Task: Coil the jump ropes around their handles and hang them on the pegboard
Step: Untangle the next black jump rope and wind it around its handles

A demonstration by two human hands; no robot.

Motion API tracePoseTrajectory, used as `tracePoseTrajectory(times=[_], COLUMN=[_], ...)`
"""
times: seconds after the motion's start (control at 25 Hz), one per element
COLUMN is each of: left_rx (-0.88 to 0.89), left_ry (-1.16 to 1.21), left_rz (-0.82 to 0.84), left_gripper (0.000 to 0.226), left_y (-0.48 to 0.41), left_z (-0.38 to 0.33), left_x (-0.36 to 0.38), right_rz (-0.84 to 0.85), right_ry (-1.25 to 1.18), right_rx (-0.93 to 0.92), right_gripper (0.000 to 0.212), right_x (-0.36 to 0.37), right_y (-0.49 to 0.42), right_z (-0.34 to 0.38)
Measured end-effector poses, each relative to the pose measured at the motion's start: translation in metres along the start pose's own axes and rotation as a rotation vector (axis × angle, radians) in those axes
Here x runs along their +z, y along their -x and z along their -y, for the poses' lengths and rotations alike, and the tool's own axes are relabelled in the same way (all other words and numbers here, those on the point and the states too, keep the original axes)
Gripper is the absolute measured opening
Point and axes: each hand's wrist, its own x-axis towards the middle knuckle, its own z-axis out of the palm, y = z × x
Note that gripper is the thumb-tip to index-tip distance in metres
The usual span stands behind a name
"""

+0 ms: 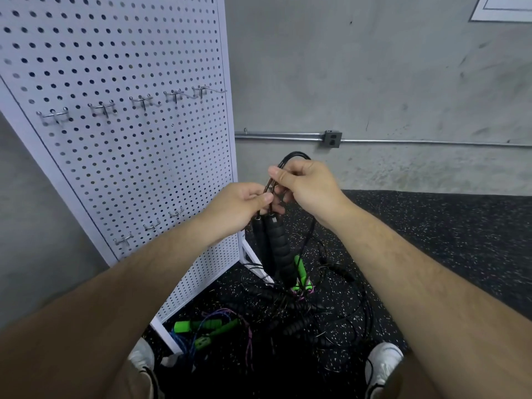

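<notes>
Two black ribbed jump-rope handles (277, 249) hang side by side in front of me, tips down. My left hand (240, 204) grips them near their top ends. My right hand (305, 184) pinches the thin black rope (293, 156), which arches in a loop above my fingers and trails down to the floor. The white pegboard (138, 139) stands to the left, with a row of metal hooks (141, 102) at mid height and three lower hooks (152, 226); all hooks are bare.
On the speckled black floor (431, 240) lie more black ropes with ribbed handles (299, 321) and green-handled ropes with blue and purple cords (207, 329). My white shoes (383, 361) stand beside them. A grey concrete wall with a conduit and outlet box (332, 138) is behind.
</notes>
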Motion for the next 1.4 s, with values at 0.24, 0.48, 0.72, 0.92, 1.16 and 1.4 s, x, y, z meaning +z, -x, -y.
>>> tracePoseTrajectory(times=[0.24,0.48,0.72,0.92,1.16,1.4], left_rx=[-0.02,-0.163,-0.185,0.237,0.46,0.39], left_ry=[0.125,0.468,0.564,-0.831,-1.162,-1.094], left_rz=[-0.248,-0.374,-0.325,-0.341,-0.059,-0.326], left_gripper=[0.022,0.024,0.027,0.022,0.096,0.046], left_y=[-0.014,-0.021,-0.014,0.007,0.002,-0.011], left_z=[-0.011,-0.012,-0.011,-0.018,0.005,-0.011], left_x=[-0.006,-0.013,-0.019,-0.045,-0.027,-0.042], right_rz=[0.078,-0.177,-0.137,-0.043,0.008,-0.267], right_ry=[0.437,1.017,1.077,1.153,1.225,0.945], right_rx=[0.033,-0.192,-0.159,-0.212,-0.368,-0.258], right_gripper=[0.089,0.114,0.087,0.08,0.082,0.087], right_x=[0.007,0.045,0.033,0.018,0.026,0.017], right_y=[0.037,0.06,0.047,0.037,0.034,0.026], right_z=[-0.011,-0.029,-0.021,-0.016,-0.001,0.01])
